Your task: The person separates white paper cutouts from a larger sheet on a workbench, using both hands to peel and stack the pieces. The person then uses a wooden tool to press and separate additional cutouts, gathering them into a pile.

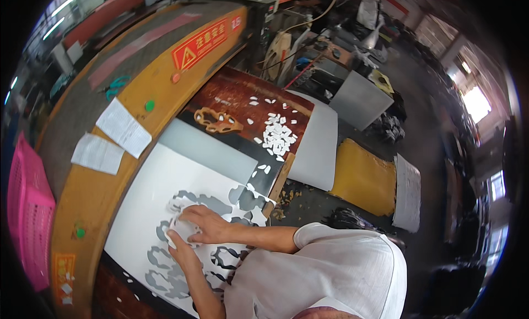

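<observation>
Both my hands are over a large white sheet (143,208) that has several shaped holes cut through it. My right hand (205,222) curls its fingers and thumb round a white cut-out piece (184,229). Just below it, my left hand (183,252) grips the lower edge of the same piece. Whether it is one layer or a small stack I cannot tell. Grey cut-out shapes (160,257) show around the hands, and white scrap webbing (256,215) lies at the sheet's right end.
A yellow-brown machine beam (160,87) runs along the left. Beyond the sheet, an orange-brown cutting die (217,120) and a heap of small white offcuts (278,136) lie on a reddish-brown board (237,90). A pink basket (30,220) stands far left; a yellow sheet (365,175) lies right.
</observation>
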Motion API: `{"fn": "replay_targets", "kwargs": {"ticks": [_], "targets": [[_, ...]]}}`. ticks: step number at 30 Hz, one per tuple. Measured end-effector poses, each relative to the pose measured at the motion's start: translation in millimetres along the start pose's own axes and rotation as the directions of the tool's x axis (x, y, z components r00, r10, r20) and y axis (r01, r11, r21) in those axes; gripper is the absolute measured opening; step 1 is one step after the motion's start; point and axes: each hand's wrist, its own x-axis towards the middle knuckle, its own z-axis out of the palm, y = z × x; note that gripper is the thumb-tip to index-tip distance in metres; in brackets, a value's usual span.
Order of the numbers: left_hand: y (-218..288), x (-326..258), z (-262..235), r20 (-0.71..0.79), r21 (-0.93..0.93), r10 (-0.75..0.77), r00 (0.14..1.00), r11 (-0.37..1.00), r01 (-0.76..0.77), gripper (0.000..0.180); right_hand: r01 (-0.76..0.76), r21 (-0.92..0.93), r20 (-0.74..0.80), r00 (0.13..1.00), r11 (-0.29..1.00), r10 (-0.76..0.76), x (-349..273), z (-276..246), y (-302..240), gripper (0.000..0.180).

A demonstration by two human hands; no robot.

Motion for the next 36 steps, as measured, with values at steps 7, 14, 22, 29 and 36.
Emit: {"fn": "replay_targets", "kwargs": {"ticks": [7,14,22,29,36], "targets": [[-6.4,17.5,-16.0,0.186,0.358,0.212,0.959,0.895,-0.267,0.068,0.149,-0.069,0.251,0.96,0.986,-0.127,28.9,-15.0,18.8,0.065],[-10.0,26.7,-8.4,0.192,0.106,-0.047,0.98,0.994,0.026,0.059,-0.222,0.176,0.494,0.862,0.959,0.109,39.0,-26.4,24.4,0.063],[5.9,45.6,3.9,0.283,-0.508,-0.056,0.958,0.838,0.199,0.077,-0.122,0.132,0.511,0.859,0.984,0.038,52.1,-9.5,11.5,0.051],[4.0,35.3,13.4,-0.017,-0.153,0.097,0.995,0.983,-0.098,0.068,-0.6,0.382,0.481,0.778,0.702,0.403,72.8,-5.0,14.1,0.029],[-3.6,31.6,5.1,-0.006,-0.185,-0.007,1.0,0.983,0.006,0.068,-0.518,0.296,0.32,0.846,0.803,0.427,69.4,10.5,8.0,0.021]]}}
